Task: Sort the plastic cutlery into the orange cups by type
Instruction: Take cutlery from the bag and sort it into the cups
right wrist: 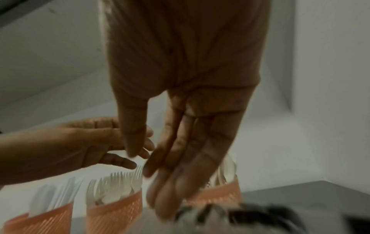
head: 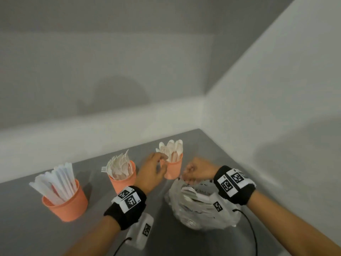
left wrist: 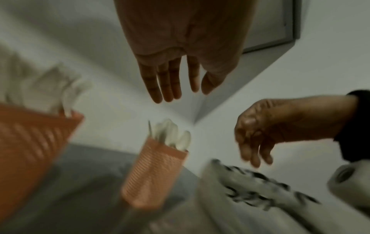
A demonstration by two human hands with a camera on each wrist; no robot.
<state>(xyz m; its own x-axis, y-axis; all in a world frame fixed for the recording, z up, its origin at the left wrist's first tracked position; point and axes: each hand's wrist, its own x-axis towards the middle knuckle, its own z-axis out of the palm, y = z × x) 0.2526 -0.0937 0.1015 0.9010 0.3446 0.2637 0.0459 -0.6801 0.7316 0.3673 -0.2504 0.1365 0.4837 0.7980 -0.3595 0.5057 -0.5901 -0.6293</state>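
My left hand (head: 151,170) hangs between the middle cup and the far cup, fingers loose and nearly straight, spread a little and holding nothing. From the left wrist view the fingers (left wrist: 166,82) point down into open air with gaps between them. The fingertips sit just beside the spoons (head: 172,149) that stand in the far cup (head: 174,168); whether they touch the rim, I cannot tell.

My right hand (head: 198,170) is over the plastic bag (head: 201,206), knuckles up. In the head view it looks bent at the bag's top edge, but the right wrist view shows the fingers (right wrist: 180,174) long and almost straight, close together, tips down at the bag. I cannot tell if they pinch the plastic; the picture is blurred there.

The forks (head: 120,164) stand in the middle cup (head: 123,180), and the knives (head: 57,182) stand in the near cup (head: 66,206) at the left. All three orange cups stand on the grey table (head: 27,228), the bag just right of them.
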